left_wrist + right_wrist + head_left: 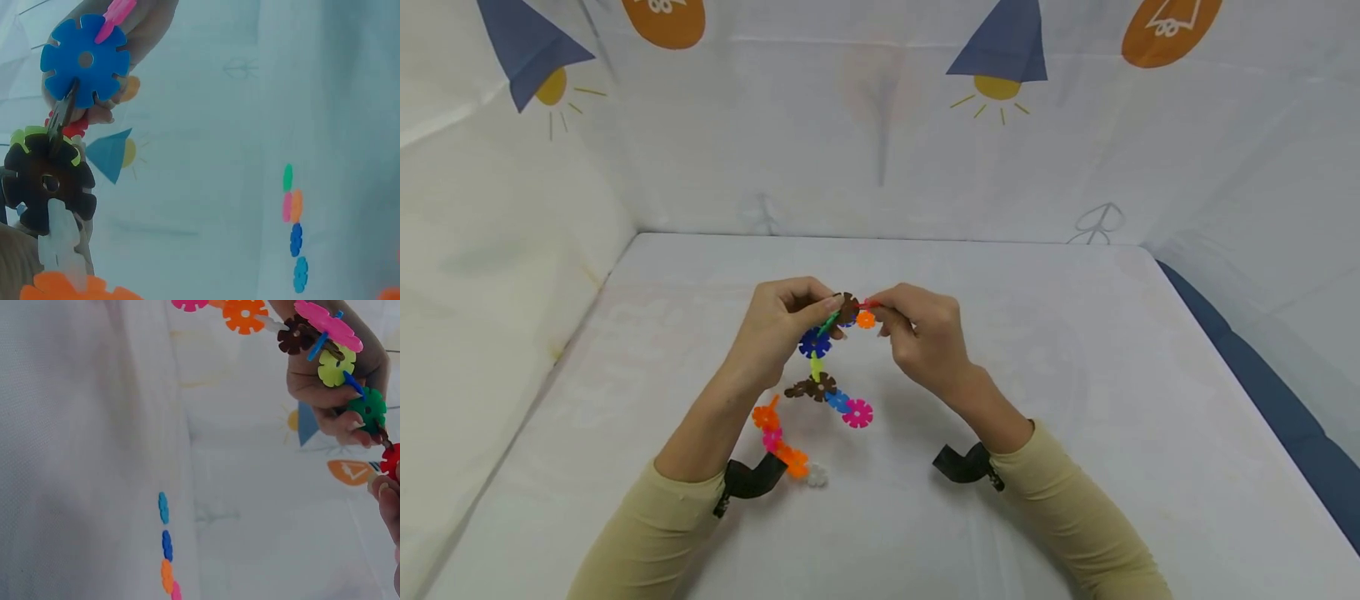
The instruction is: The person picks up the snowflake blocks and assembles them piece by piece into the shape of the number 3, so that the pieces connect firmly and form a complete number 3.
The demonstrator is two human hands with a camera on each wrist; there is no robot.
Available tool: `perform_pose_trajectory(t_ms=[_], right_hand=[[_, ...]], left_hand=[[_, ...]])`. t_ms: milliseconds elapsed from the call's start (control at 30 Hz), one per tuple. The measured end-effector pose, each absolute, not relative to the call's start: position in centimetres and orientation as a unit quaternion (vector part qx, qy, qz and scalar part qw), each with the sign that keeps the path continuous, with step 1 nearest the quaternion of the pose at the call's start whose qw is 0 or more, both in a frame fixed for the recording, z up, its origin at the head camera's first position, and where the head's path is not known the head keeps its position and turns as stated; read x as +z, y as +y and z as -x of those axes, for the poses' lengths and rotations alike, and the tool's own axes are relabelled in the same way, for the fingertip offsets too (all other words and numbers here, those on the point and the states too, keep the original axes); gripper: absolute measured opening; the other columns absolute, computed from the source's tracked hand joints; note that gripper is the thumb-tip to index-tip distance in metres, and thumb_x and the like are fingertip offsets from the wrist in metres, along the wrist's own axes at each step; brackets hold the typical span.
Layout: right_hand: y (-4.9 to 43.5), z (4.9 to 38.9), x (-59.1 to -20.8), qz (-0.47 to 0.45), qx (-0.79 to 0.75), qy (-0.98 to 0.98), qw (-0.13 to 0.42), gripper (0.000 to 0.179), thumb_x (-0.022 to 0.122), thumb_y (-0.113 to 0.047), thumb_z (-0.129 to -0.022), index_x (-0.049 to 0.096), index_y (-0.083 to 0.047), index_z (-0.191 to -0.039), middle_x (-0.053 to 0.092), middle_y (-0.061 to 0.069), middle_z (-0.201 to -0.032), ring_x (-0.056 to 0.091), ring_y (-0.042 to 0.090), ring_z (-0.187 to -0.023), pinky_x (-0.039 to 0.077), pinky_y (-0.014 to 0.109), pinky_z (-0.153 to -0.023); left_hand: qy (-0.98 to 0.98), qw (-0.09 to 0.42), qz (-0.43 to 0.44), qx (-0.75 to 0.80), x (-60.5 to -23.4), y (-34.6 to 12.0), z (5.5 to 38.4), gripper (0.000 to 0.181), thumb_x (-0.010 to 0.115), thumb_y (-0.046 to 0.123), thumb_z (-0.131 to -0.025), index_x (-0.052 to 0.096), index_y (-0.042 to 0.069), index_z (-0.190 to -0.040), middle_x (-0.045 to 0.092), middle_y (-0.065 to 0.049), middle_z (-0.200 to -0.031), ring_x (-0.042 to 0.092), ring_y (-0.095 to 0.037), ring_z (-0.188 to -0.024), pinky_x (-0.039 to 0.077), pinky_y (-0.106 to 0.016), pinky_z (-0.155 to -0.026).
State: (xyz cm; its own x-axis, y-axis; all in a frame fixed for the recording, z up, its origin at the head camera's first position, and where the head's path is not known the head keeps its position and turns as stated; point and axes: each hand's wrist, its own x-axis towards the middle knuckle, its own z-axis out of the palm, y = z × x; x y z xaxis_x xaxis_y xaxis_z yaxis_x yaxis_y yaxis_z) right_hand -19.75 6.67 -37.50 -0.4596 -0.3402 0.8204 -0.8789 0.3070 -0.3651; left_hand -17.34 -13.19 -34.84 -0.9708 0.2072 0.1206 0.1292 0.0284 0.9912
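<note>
A chain of slotted flower-shaped plastic discs hangs from my left hand (pixel 767 329), whose thumb and fingers pinch it near its upper end. A brown disc (pixel 847 308) sits at those fingertips, beside a green disc (pixel 369 410). My right hand (pixel 925 329) pinches a red disc (pixel 392 461), which meets the brown one at its edge. Lower on the chain are a dark blue disc (pixel 814 342), a yellow disc (pixel 337 365), a light blue disc (pixel 85 60) and a pink disc (pixel 857 413). Orange discs (pixel 766 415) hang near the left wrist.
Several loose discs lie in a row on the white table (pixel 1037 375) beyond the hands, among them an orange disc (pixel 167 576) and a green disc (pixel 287 177). White cloth walls (pixel 880 150) with printed lamps enclose the back and sides. Black wrist mounts (pixel 962 463) stick out inward.
</note>
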Motion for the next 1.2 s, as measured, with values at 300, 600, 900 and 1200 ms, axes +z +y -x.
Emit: perform_pose_trajectory(t_ms=[300, 600, 900, 1200], right_hand=[[6.6, 19.7, -38.0, -0.415, 0.394, -0.741, 0.351, 0.008, 0.066, 0.011, -0.087, 0.069, 0.004, -0.084, 0.070, 0.012, -0.070, 0.062, 0.015, -0.051, 0.054, 0.020, -0.054], [6.3, 19.9, -38.5, -0.423, 0.376, -0.735, 0.373, 0.005, 0.069, 0.009, -0.085, 0.069, 0.004, -0.085, 0.068, 0.011, -0.068, 0.060, 0.015, -0.050, 0.054, 0.021, -0.054], [5.9, 20.1, -39.1, -0.432, 0.360, -0.725, 0.396, 0.008, 0.070, 0.010, -0.083, 0.067, 0.003, -0.085, 0.067, 0.011, -0.066, 0.063, 0.017, -0.051, 0.055, 0.022, -0.054], [5.7, 20.1, -39.2, -0.430, 0.368, -0.704, 0.429, 0.006, 0.070, 0.009, -0.084, 0.066, 0.004, -0.084, 0.065, 0.012, -0.064, 0.062, 0.017, -0.050, 0.054, 0.024, -0.052]], left_hand=[[0.715, 0.034, -0.105, 0.690, -35.0, -12.9, 17.3, 0.021, 0.063, 0.013, -0.097, 0.066, -0.008, -0.093, 0.071, 0.000, -0.085, 0.068, -0.021, -0.066, 0.061, -0.032, -0.071], [0.719, 0.032, -0.084, 0.689, -35.1, -12.8, 17.3, 0.021, 0.064, 0.013, -0.097, 0.066, -0.007, -0.092, 0.072, 0.001, -0.084, 0.069, -0.021, -0.066, 0.060, -0.031, -0.073], [0.718, 0.033, -0.077, 0.691, -35.3, -13.1, 17.2, 0.022, 0.065, 0.015, -0.096, 0.067, -0.005, -0.089, 0.074, 0.000, -0.083, 0.068, -0.024, -0.069, 0.059, -0.033, -0.074], [0.716, 0.034, -0.076, 0.693, -35.2, -13.0, 17.3, 0.020, 0.064, 0.013, -0.097, 0.067, -0.006, -0.090, 0.073, 0.000, -0.083, 0.069, -0.023, -0.066, 0.060, -0.032, -0.074]])
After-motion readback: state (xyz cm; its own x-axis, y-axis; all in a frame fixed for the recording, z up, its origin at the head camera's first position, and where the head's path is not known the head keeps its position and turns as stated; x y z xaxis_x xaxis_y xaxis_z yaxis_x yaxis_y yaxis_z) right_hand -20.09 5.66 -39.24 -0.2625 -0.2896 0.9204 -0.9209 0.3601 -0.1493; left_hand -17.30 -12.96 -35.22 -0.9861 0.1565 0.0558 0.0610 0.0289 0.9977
